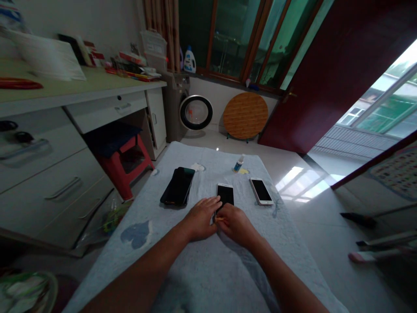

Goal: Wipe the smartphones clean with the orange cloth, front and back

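Observation:
A white smartphone (225, 194) with a black screen lies on the cloth-covered table in front of me, its lower part hidden by my hands. My left hand (202, 218) holds its left side, fingertips over the edge of the screen and thumb near the lower end. Closed in a fist, my right hand (235, 224) is at the phone's lower end, beside my left thumb. A small yellowish bit shows between the hands, too unclear to name. To the right lies another white phone (261, 191); on the left are stacked black phones (178, 187).
A small bottle (239, 163) stands at the far part of the table's pale blue cloth (208, 153). Left are a desk (107, 96) and a red stool (128, 167). Beyond are an open-doored washing machine (177, 102) and a round wooden tabletop (246, 115).

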Action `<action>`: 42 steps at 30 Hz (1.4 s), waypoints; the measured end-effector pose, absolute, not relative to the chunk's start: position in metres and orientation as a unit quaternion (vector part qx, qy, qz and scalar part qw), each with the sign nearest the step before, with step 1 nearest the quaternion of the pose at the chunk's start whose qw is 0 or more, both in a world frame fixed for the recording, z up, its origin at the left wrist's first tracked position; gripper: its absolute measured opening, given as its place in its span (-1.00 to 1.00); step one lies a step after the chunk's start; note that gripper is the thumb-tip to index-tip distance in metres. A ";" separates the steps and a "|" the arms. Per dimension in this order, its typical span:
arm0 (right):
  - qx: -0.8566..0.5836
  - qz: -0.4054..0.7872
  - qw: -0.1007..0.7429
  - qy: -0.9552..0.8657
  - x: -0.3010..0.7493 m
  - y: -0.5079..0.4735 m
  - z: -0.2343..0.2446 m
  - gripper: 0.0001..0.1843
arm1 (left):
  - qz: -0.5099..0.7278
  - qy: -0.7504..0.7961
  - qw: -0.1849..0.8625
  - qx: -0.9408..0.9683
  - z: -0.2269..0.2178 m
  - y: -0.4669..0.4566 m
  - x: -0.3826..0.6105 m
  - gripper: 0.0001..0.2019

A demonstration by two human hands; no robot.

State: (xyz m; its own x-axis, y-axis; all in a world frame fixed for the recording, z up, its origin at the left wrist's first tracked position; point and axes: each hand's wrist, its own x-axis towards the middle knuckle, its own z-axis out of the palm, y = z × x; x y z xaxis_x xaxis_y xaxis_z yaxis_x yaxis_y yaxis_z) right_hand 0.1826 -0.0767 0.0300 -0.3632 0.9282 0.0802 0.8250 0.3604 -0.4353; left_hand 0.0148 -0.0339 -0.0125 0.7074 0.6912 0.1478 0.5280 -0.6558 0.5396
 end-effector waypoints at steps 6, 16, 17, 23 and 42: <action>-0.600 0.177 0.264 -0.734 0.204 -0.049 0.038 -0.85 | 0.214 0.343 0.217 0.888 -0.016 -0.033 0.015 -0.45; -0.611 0.101 0.094 -0.779 0.199 0.000 0.020 -0.79 | 0.222 0.340 0.197 0.892 -0.011 -0.032 0.020 -0.62; -0.610 0.085 0.083 -0.784 0.197 0.009 0.021 -0.78 | 0.224 0.344 0.193 0.891 -0.011 -0.031 0.019 -0.62; -0.597 0.028 0.024 -0.802 0.185 0.057 0.023 -0.70 | 0.221 0.351 0.182 0.892 -0.009 -0.031 0.019 -0.60; -0.515 0.068 -0.022 -0.854 0.176 0.027 0.020 -0.75 | 0.269 0.426 0.128 0.854 -0.009 -0.038 0.023 -0.50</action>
State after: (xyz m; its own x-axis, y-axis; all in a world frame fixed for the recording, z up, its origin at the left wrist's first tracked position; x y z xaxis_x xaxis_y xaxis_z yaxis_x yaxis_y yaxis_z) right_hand 0.1764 0.0268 0.0198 -0.4685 0.8770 -0.1070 0.8829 0.4603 -0.0929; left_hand 0.0231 -0.0382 -0.0086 0.4928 0.7965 0.3504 0.6583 -0.6046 0.4485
